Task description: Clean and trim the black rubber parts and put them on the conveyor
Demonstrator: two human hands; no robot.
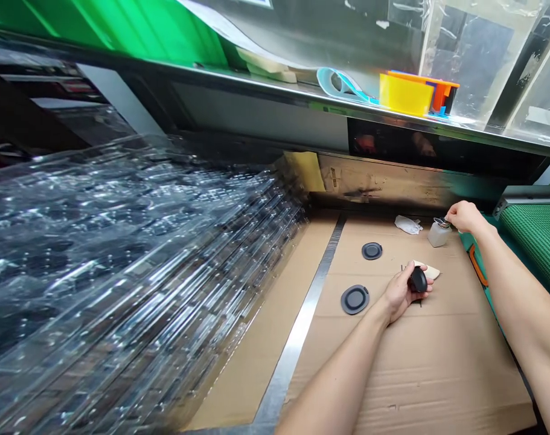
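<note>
Over the cardboard, my left hand (399, 295) has its fingers wrapped round a small round black part (418, 279), its dark face turned up. A pale cloth or pad (431, 272) shows just behind those fingers. At the far right of the cardboard, my right hand (465, 216) is closed at the top of a small translucent bottle (438, 234) with a metal-looking cap; what its fingertips pinch is too small to make out. Left of my left hand lie two flat round dark grey discs (355, 299), one nearer and one farther off.
Stacked clear plastic trays (166, 254) fill the left side. A green conveyor belt (537, 235) runs along the right. A crumpled white wipe (408, 225) lies beside the bottle. Above, a metal shelf holds a yellow bin (404, 93). Cardboard (392, 374) covers the worktop.
</note>
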